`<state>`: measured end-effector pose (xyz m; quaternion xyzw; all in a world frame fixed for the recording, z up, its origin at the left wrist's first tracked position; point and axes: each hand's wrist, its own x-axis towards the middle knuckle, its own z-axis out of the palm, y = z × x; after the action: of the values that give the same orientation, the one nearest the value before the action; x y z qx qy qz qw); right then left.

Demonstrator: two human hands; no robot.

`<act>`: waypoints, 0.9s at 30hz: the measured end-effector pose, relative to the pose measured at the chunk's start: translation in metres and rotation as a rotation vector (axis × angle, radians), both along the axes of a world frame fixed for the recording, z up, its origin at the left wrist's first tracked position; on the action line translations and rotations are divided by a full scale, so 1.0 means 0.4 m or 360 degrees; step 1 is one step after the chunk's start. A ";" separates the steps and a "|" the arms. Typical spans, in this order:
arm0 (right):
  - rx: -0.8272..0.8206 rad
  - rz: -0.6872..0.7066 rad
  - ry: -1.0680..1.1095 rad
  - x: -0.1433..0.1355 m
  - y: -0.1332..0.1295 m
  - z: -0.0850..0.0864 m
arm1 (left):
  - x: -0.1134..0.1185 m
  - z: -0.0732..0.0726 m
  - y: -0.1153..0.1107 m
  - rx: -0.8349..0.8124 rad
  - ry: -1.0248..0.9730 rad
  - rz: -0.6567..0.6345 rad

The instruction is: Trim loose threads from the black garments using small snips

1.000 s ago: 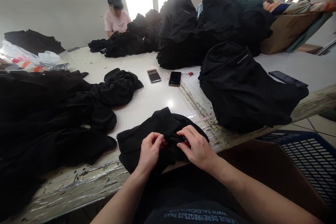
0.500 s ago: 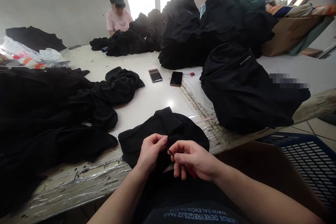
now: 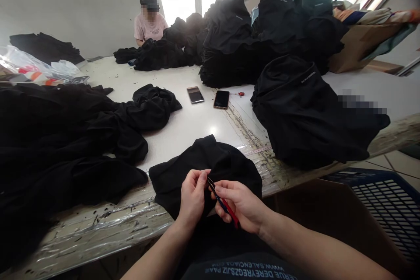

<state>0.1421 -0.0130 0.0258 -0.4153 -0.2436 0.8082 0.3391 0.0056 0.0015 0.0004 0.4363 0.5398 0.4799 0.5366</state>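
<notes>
A black cloth piece (image 3: 229,157) lies over the table's near edge in front of me. My left hand (image 3: 194,190) pinches a fold of it, thumb against fingers. In my right hand (image 3: 238,201) is a small red-handled tool with dark narrow blades, like thread snips (image 3: 229,211). Its tip points up and left and reaches the cloth beside my left thumb. Whether the tip touches a thread is too small to tell.
Black garments heap on the left (image 3: 65,140); another stack (image 3: 305,113) stands on the right. Two phones (image 3: 195,95) (image 3: 221,99) lie mid-table. Tall black piles (image 3: 229,43) and a person (image 3: 151,22) are behind. A blue crate (image 3: 383,201) is low right.
My right hand has turned, so the red-handled tool shows more fully, its tip now beside my left thumb. My left hand has shifted slightly right, still pinching the cloth.
</notes>
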 end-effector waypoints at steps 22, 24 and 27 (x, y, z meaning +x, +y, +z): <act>0.2120 0.0839 -0.1525 0.068 0.138 0.153 | -0.048 -0.007 -0.039 0.1078 0.0708 0.0016; 0.2113 0.0861 -0.1522 0.066 0.141 0.150 | -0.051 -0.012 -0.041 0.1085 0.0652 0.0012; 0.2105 0.0896 -0.1535 0.067 0.141 0.145 | -0.056 -0.021 -0.044 0.1025 0.0542 -0.0038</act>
<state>0.1688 0.0436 0.0839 -0.3544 -0.8748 0.2901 0.1579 -0.0169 -0.0161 -0.0082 0.6630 0.4374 0.5394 0.2796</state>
